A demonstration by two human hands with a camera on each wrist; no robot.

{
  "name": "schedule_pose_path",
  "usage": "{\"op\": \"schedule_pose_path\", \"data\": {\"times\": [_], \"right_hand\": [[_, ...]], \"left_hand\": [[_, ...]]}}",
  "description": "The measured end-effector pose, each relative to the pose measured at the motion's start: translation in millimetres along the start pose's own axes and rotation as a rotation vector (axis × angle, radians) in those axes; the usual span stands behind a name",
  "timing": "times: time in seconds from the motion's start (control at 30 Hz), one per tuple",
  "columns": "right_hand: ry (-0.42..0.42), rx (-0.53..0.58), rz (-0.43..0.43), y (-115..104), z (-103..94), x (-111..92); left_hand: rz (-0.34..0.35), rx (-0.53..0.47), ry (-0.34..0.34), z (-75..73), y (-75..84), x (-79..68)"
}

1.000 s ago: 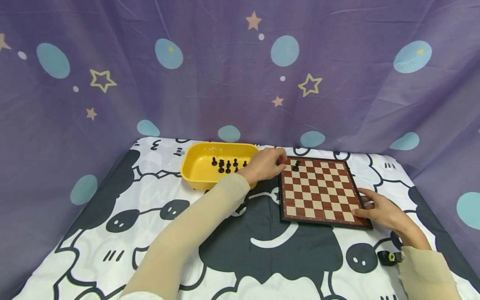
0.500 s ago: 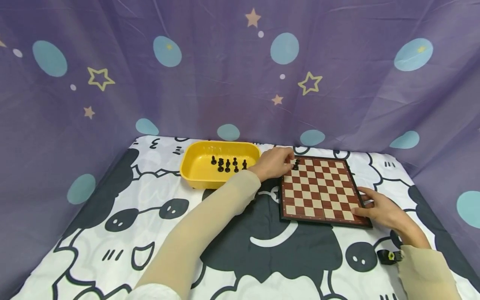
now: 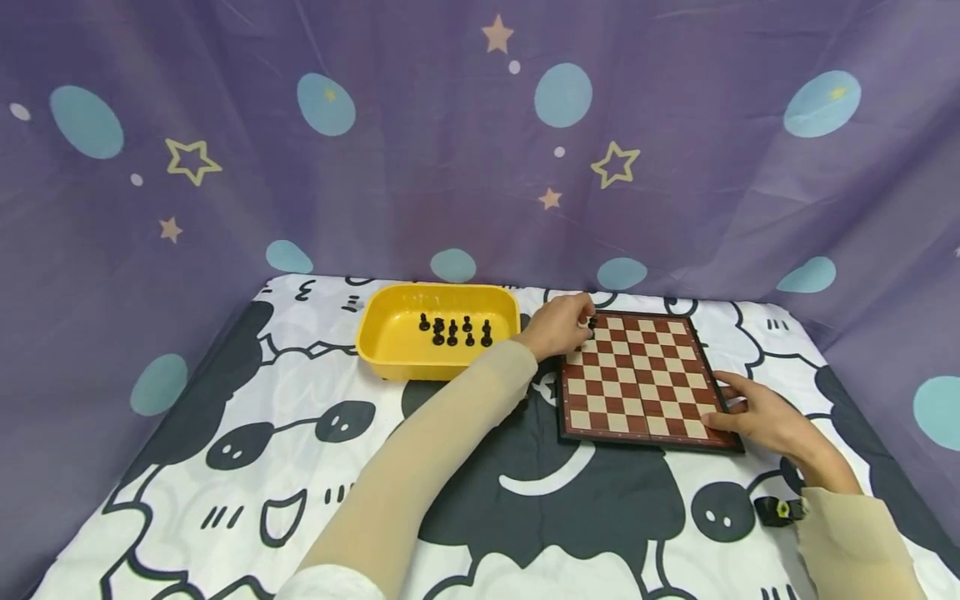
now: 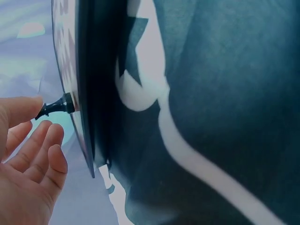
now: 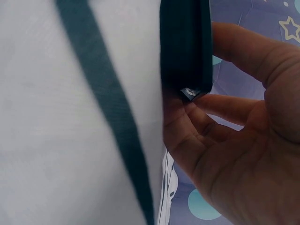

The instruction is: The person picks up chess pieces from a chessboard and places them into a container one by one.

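My left hand [image 3: 558, 327] is at the far left corner of the red-and-cream chessboard [image 3: 637, 375]. In the left wrist view its thumb and a finger pinch the top of a black chess piece [image 4: 58, 105], whose base meets the board's surface. Dark piece shapes [image 3: 592, 323] show just past the fingertips in the head view, partly hidden by them. At the board's right edge, my right hand [image 3: 765, 421] grips the near corner, thumb on top and fingers at the side and below; the right wrist view shows the board's dark edge [image 5: 186, 47] between them.
Left of the board stands a yellow tray [image 3: 397, 369] with several black chess pieces [image 3: 452, 336] in it. A cartoon-patterned cloth [image 3: 555, 525] covers the table. Behind it hangs a purple curtain [image 3: 450, 167]. A black strap [image 3: 776, 511] is on the right wrist.
My left hand has moved a little right, from beside the board's far left corner to over it, and now hides part of the pieces there. My right hand keeps its place.
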State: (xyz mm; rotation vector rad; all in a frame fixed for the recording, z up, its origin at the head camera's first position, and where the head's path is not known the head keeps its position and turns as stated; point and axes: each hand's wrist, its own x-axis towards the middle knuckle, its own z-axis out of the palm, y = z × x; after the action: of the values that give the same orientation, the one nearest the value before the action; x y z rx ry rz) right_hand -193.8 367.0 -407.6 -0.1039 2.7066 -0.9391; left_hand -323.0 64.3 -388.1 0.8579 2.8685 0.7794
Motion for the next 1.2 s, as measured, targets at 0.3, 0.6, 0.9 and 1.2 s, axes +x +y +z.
{"op": "schedule_pose_path", "data": {"times": [0.3, 0.6, 0.9, 1.2], "right_hand": [[-0.005, 0.002, 0.014, 0, 0.5, 0], [0.007, -0.005, 0.003, 0, 1.1, 2], [0.000, -0.009, 0.002, -1, 1.0, 3], [0.000, -0.017, 0.003, -2, 0.7, 3]], "left_hand": [[-0.015, -0.027, 0.049, 9.9, -1.0, 6.1], [-0.047, -0.051, 0.083, 14.2, -2.8, 4.5], [-0.049, -0.061, 0.112, 18.8, -6.9, 4.6], [-0.052, -0.081, 0.119, 23.2, -7.5, 6.0]]}}
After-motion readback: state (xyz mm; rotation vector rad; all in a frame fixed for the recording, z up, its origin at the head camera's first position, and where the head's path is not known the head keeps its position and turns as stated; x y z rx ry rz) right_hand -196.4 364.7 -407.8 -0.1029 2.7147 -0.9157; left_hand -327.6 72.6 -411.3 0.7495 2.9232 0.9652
